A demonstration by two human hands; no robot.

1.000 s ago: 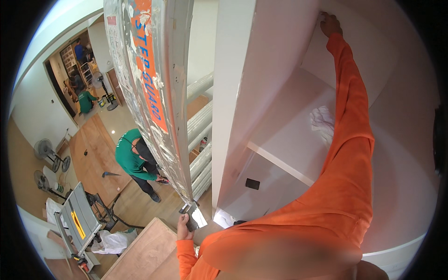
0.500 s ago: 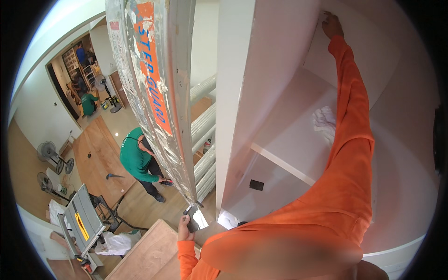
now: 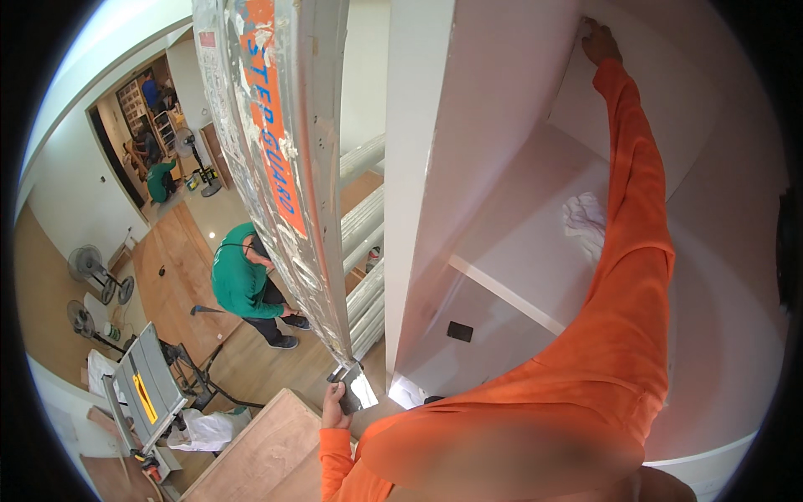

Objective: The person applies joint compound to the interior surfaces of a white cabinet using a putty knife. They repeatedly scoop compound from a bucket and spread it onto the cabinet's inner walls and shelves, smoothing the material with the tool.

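Observation:
My left hand [image 3: 336, 407], low beside the ladder's foot, is closed round the edge of a flat grey plate [image 3: 352, 399] with a shiny white patch, perhaps a putty board. My right arm, in an orange sleeve, stretches up into a white cabinet [image 3: 493, 201]. At its far upper corner my right hand [image 3: 600, 43] has curled fingers against a pale panel [image 3: 636, 100]. Whatever those fingers pinch, if anything, is too small to make out. A crumpled white cloth [image 3: 585, 219] lies inside near my forearm. Lower down is a small black rectangular pad [image 3: 459, 332].
A paint-spattered metal stepladder [image 3: 288, 151] rises just left of the cabinet's upright edge. Below stand a co-worker in green [image 3: 238, 280], a table saw [image 3: 146, 385] and a wooden board [image 3: 259, 452]. Fans [image 3: 94, 266] line the left wall; several people work in a far doorway.
My right hand has shifted slightly right and down along the panel. My left hand has tilted the plate a little. The co-worker in green has moved slightly left, feet shifted.

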